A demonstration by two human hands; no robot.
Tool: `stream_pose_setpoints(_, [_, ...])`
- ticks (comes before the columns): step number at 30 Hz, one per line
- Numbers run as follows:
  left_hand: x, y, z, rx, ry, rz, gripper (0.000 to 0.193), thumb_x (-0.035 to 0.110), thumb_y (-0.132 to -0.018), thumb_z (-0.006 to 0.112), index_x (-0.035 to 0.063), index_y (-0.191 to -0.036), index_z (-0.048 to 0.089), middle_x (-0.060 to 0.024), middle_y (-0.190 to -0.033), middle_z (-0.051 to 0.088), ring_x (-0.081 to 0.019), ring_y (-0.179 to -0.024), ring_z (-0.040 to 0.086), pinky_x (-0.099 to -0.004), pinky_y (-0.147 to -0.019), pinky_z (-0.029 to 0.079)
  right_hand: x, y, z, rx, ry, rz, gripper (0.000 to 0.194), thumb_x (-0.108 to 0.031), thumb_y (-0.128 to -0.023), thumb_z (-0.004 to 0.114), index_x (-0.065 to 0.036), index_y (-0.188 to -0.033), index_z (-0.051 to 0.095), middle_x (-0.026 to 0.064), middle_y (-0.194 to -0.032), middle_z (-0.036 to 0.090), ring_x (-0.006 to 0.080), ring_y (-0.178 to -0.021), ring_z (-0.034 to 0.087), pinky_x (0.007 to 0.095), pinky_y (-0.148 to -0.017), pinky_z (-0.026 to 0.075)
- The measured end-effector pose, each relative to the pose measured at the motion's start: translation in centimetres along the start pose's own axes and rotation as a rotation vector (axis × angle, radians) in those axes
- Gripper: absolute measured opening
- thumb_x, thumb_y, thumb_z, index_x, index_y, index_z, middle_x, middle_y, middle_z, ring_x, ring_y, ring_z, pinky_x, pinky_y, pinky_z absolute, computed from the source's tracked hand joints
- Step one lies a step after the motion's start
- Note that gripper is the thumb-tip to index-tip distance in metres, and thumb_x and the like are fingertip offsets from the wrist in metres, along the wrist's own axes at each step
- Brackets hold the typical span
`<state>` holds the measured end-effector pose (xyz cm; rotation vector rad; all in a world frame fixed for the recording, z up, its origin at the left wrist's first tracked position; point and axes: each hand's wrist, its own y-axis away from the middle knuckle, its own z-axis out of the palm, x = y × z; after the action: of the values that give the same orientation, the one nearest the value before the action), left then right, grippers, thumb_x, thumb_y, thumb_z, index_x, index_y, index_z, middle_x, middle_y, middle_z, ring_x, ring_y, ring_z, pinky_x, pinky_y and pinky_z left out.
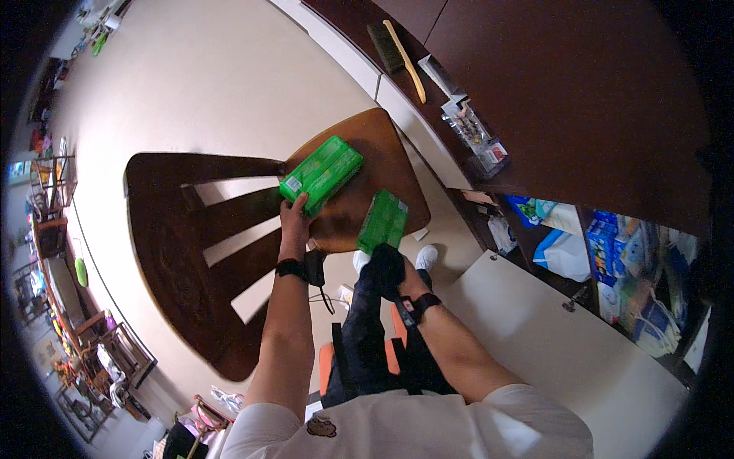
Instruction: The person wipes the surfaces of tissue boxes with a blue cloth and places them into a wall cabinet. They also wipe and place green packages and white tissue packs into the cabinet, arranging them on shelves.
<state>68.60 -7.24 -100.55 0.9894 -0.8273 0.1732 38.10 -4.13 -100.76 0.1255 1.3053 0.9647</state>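
Observation:
A long green plastic-wrapped pack [324,172] lies at a slant over the wooden chair seat [395,155]. My left hand [295,221] grips its near end, with the thumb on top. Another green pack [384,221] is beside it, over the seat's near right edge, tilted the other way. My right hand [410,280] holds this pack at its lower end; a dark shape in front hides most of the fingers. Both packs carry a pale label with small print. Black bands circle both wrists, and a small black device [314,268] hangs at the left one.
The chair's slatted dark backrest [178,264] extends to the left. On the brown tabletop [573,103] at right lie a wooden-handled brush [404,60] and clear plastic packaging [473,135]. Below, an open cabinet door [562,344] stands before shelves holding bags and a blue box [602,246].

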Motion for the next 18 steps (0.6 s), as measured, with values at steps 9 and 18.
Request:
stream_pose_setpoints(9, [-4.3,-7.3,-1.9,0.150,-0.176,-0.059,0.044,0.021,-0.094,0.064,0.0005,-0.130,0.051,-0.0132,-0.118,0.060,-0.0238,-0.100,0.062,-0.0364,-0.079,0.055,3.8,-13.6,4.2,0.071,-0.400,0.347,0.021,-0.021,-0.098,0.055,-0.007,-0.111,0.065,0.0020,-0.101,0.068,0.0120,-0.088,0.063,0.0259,-0.078,0.050])
stream_pose_setpoints(18, [-1.3,0.3,2.1,-0.143,-0.692,0.015,0.060,0.030,-0.093,0.063,0.0014,-0.142,0.042,-0.0152,-0.128,0.054,-0.0273,-0.110,0.056,-0.0395,-0.089,0.049,-9.7,4.6,-0.3,-0.029,-0.356,0.121,0.041,-0.031,-0.104,0.045,-0.007,-0.134,0.059,0.0036,-0.137,0.058,0.0147,-0.128,0.051,0.0306,-0.114,0.032])
